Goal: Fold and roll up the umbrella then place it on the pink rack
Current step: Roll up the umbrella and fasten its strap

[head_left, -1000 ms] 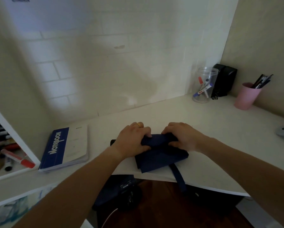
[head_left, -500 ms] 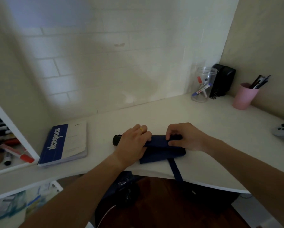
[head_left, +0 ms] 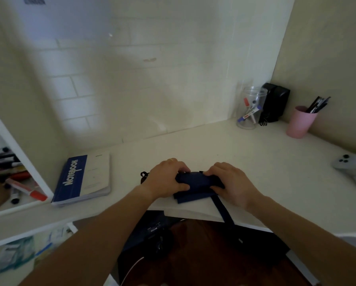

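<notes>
The navy umbrella (head_left: 195, 183) lies near the front edge of the white bench (head_left: 224, 153), with both hands on it: the left hand (head_left: 169, 178) covers the handle end, its fingers (head_left: 182, 168) curled over the top and thumb tucked underneath, clamped on the roll; the right hand (head_left: 229, 180) presses the other end, its fingers (head_left: 211, 173) bent down onto the cloth and closed on it. A flat layer of cloth sticks out under the roll toward the person, and the strap (head_left: 222, 209) trails off the bench edge. The step in hand looks like rolling the cloth tight around the shaft. To do it well, keep both hands turning together so the roll stays even, pull the loose flap snug before each turn, and bring the strap up last to wrap it. No pink rack is in view; only a pink cup (head_left: 299, 122) stands far right.
</notes>
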Demonstrator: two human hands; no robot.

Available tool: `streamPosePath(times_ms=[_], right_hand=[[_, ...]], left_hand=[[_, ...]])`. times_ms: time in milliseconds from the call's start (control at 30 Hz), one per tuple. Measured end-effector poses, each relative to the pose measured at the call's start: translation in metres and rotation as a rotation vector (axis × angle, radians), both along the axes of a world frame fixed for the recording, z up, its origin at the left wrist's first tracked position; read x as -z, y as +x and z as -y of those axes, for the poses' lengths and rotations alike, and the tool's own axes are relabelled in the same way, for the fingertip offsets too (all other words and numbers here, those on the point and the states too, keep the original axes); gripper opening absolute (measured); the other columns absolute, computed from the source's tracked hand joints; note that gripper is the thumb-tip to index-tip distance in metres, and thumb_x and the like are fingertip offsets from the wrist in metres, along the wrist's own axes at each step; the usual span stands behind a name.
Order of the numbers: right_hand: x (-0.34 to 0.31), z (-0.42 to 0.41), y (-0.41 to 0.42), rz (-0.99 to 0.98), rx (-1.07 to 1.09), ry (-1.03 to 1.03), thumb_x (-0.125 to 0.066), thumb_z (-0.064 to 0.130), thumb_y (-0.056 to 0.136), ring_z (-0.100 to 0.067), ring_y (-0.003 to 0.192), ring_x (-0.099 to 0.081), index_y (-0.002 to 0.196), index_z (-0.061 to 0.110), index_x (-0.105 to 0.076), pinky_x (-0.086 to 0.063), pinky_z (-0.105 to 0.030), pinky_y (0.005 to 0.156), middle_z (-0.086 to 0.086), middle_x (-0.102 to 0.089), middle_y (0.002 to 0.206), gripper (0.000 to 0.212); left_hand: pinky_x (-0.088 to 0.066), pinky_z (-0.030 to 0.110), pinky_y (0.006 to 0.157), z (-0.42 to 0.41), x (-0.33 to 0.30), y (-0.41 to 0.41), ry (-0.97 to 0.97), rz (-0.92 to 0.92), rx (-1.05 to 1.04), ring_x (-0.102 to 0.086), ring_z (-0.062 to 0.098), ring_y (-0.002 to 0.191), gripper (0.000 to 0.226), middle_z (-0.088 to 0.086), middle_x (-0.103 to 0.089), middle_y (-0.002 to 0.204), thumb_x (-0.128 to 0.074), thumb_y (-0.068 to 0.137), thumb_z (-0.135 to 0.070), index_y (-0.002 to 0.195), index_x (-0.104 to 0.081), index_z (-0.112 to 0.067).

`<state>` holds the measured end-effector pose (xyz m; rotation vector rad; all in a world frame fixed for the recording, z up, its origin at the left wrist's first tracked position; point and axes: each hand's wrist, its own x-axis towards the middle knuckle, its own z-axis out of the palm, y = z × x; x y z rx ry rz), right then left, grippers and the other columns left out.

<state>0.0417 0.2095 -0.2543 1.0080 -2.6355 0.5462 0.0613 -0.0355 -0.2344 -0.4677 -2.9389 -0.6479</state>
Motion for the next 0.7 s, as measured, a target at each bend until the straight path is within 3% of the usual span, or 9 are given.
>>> streamPosePath(times_ms=[100, 200, 300, 367, 433, 500, 600, 700], right_hand=[[0.003, 0.002, 0.016, 0.042, 0.067, -0.058, -0.073, 0.023, 0.083, -0.018, 0.107, -0.059, 0.123, 0.023, -0.062, -0.048, -0.029, 0.087, 0.006, -0.065, 0.115, 0.042], [0.02, 0.0, 0.052, 0.001, 0.193, -0.109, -0.071, 0.042, 0.085, -0.016, 0.131, -0.05, 0.136, 0.023, -0.056, -0.044, -0.033, 0.107, 0.005, -0.056, 0.14, 0.057], [0.043, -0.002, 0.094, -0.106, 0.329, -0.087, -0.071, 0.059, 0.077, -0.02, 0.12, -0.055, 0.127, 0.018, -0.063, -0.05, -0.038, 0.097, 0.002, -0.06, 0.131, 0.065], [0.053, -0.002, 0.11, -0.148, 0.366, -0.042, -0.08, 0.051, 0.07, -0.023, 0.104, -0.06, 0.115, 0.015, -0.069, -0.054, -0.038, 0.084, 0.0, -0.066, 0.114, 0.058], [0.059, 0.0, 0.118, -0.2, 0.377, -0.001, -0.091, 0.024, 0.062, -0.024, 0.094, -0.063, 0.107, 0.011, -0.073, -0.056, -0.036, 0.077, -0.003, -0.068, 0.105, 0.05], [0.059, 0.002, 0.122, -0.225, 0.361, 0.014, -0.09, 0.002, 0.055, -0.024, 0.088, -0.063, 0.104, 0.007, -0.075, -0.058, -0.034, 0.073, -0.006, -0.07, 0.1, 0.051], [0.052, -0.001, 0.122, -0.245, 0.298, 0.051, -0.09, 0.0, 0.047, -0.021, 0.083, -0.063, 0.098, 0.008, -0.077, -0.058, -0.029, 0.068, -0.003, -0.069, 0.093, 0.054], [0.044, -0.008, 0.118, -0.257, 0.223, 0.082, -0.091, 0.004, 0.041, -0.017, 0.077, -0.064, 0.09, 0.013, -0.079, -0.056, -0.025, 0.06, 0.001, -0.07, 0.085, 0.052]], left_hand=[[-0.045, 0.031, 0.088, -0.001, 0.0, 0.0, -0.037, 0.039, 0.011, -0.054, 0.017, 0.103, 0.051, 0.001, -0.056, 0.114, -0.078, 0.082, -0.04, 0.129, -0.063, -0.027], [-0.049, 0.037, 0.089, -0.003, 0.006, 0.006, -0.003, 0.04, 0.008, -0.057, 0.018, 0.103, 0.044, 0.0, -0.061, 0.115, -0.077, 0.083, -0.037, 0.123, -0.06, -0.028], [-0.05, 0.035, 0.077, -0.007, 0.013, 0.015, 0.002, -0.011, 0.018, -0.064, 0.022, 0.093, 0.038, -0.002, -0.068, 0.106, -0.074, 0.086, -0.033, 0.117, -0.053, -0.025], [-0.048, 0.034, 0.075, -0.009, 0.016, 0.018, -0.019, -0.047, 0.01, -0.064, 0.022, 0.089, 0.037, -0.002, -0.068, 0.105, -0.073, 0.086, -0.033, 0.115, -0.052, -0.024], [-0.049, 0.035, 0.075, -0.012, 0.016, 0.021, -0.011, -0.062, -0.011, -0.063, 0.021, 0.09, 0.038, -0.001, -0.068, 0.107, -0.074, 0.084, -0.033, 0.114, -0.052, -0.025], [-0.046, 0.033, 0.072, -0.014, 0.015, 0.024, 0.029, -0.061, -0.04, -0.061, 0.019, 0.091, 0.039, -0.002, -0.067, 0.107, -0.076, 0.082, -0.03, 0.113, -0.053, -0.025], [-0.04, 0.03, 0.071, -0.024, 0.012, 0.03, 0.06, -0.101, -0.089, -0.057, 0.014, 0.091, 0.039, -0.005, -0.064, 0.106, -0.078, 0.078, -0.025, 0.11, -0.056, -0.025], [-0.047, 0.036, 0.072, -0.042, 0.013, 0.033, 0.089, -0.176, -0.126, -0.058, 0.018, 0.09, 0.035, -0.004, -0.063, 0.099, -0.074, 0.071, -0.02, 0.101, -0.057, -0.025]])
